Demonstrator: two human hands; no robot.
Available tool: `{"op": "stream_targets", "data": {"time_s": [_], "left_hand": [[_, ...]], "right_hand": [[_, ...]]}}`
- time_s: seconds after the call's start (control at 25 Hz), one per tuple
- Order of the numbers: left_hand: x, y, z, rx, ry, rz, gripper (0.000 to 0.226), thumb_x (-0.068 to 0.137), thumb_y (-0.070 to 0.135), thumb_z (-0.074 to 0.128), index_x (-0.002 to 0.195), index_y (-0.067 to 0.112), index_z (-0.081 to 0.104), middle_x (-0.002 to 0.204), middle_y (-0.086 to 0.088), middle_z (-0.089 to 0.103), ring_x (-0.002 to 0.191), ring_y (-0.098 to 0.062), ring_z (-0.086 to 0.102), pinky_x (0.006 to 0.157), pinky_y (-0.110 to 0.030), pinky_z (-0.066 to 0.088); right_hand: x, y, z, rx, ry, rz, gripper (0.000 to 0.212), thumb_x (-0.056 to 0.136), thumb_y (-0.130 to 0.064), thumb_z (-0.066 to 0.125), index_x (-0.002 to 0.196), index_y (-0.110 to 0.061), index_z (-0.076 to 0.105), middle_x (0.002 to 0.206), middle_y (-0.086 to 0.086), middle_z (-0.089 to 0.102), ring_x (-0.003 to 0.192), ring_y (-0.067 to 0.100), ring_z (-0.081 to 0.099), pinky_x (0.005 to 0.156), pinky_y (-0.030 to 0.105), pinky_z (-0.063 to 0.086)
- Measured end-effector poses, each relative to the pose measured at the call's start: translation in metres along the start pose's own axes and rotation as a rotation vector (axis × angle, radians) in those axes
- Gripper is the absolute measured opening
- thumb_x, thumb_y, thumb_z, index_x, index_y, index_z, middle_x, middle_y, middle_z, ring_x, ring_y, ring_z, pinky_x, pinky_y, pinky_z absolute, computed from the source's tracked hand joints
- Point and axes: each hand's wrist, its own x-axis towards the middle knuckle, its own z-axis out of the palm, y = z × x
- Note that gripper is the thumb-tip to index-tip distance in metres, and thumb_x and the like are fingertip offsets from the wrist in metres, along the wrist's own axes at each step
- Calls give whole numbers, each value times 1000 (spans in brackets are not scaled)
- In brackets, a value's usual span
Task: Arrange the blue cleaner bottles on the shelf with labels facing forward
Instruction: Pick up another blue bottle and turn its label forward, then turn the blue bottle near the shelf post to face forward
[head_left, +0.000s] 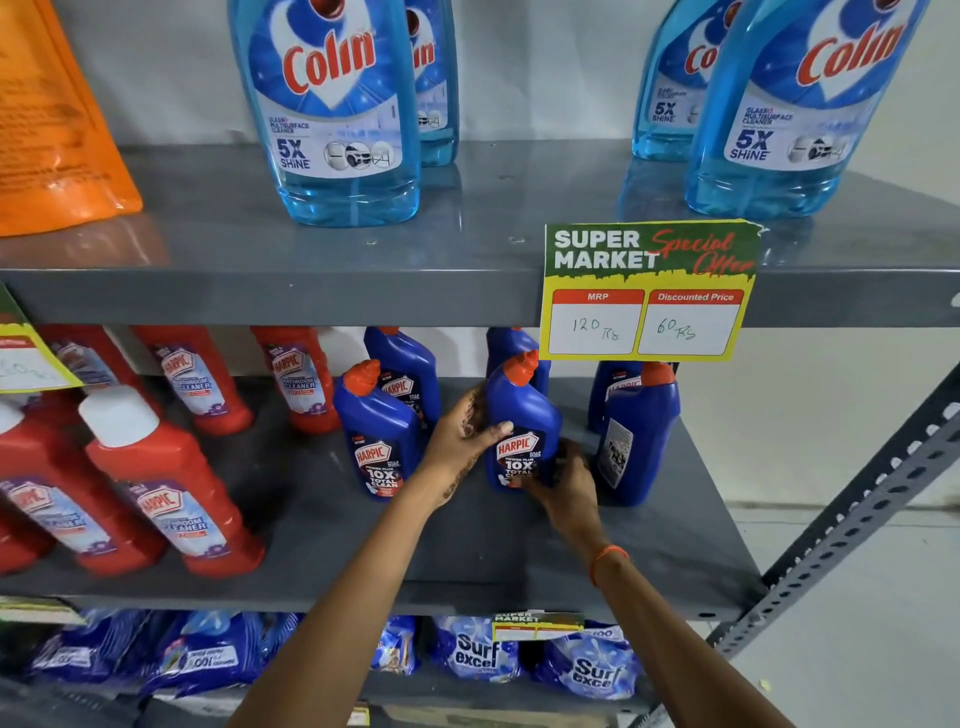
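Several dark blue cleaner bottles with orange caps stand on the grey middle shelf (519, 561). Both hands hold the middle front bottle (524, 415), its label facing me. My left hand (462, 436) wraps its left side, thumb across the label. My right hand (563, 483) grips its lower right edge. To the left stands another blue bottle (379, 436), label forward. At the right a blue bottle (636, 441) shows its back label. Three more blue bottles (405, 374) stand behind these, partly hidden.
Red bathroom cleaner bottles (171, 483) fill the shelf's left half. Light blue glass cleaner bottles (337, 109) and an orange pouch (52, 114) stand on the upper shelf. A price card (644, 296) hangs from its edge. Detergent packs (478, 654) lie below. A slotted metal brace (852, 514) runs at right.
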Motion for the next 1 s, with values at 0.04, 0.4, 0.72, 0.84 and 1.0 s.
{"op": "stream_targets", "data": {"time_s": [0.04, 0.4, 0.72, 0.84, 1.0], "left_hand": [[-4, 0, 4, 57, 33, 22, 66, 84, 4, 64, 140, 12, 31, 137, -1, 48, 128, -13, 45, 85, -6, 45], [-30, 14, 96, 645, 211, 645, 67, 92, 25, 52, 145, 14, 14, 155, 0, 16, 143, -16, 18, 113, -13, 19], [20, -5, 135, 271, -65, 220, 56, 86, 1, 59, 136, 6, 36, 134, 0, 44, 126, -8, 39, 103, -10, 35], [28, -5, 134, 258, -103, 185, 55, 85, -2, 58, 135, 6, 37, 138, -4, 44, 129, -15, 41, 100, -5, 36], [34, 13, 132, 162, -212, 43, 59, 80, 4, 67, 133, 16, 43, 131, 0, 54, 122, -11, 51, 97, -17, 46]], "right_hand": [[-4, -3, 0, -31, 22, -9, 70, 63, -15, 83, 121, -5, 45, 112, 17, 59, 108, 36, 55, 87, 38, 46], [-53, -28, -67, 57, 573, -337, 35, 87, -24, 57, 118, -13, 46, 120, 13, 48, 111, 23, 47, 93, 30, 43], [-8, 28, -90, 137, 194, -7, 40, 74, -22, 73, 108, -14, 52, 95, 9, 60, 82, 25, 55, 72, 37, 45], [-9, 24, -97, 203, 179, 22, 35, 78, -15, 69, 110, -15, 54, 90, 1, 60, 79, 20, 55, 65, 24, 41], [-22, 27, -108, 232, 159, -71, 33, 81, -11, 65, 112, -12, 52, 93, 5, 60, 82, 26, 57, 75, 34, 51]]}}
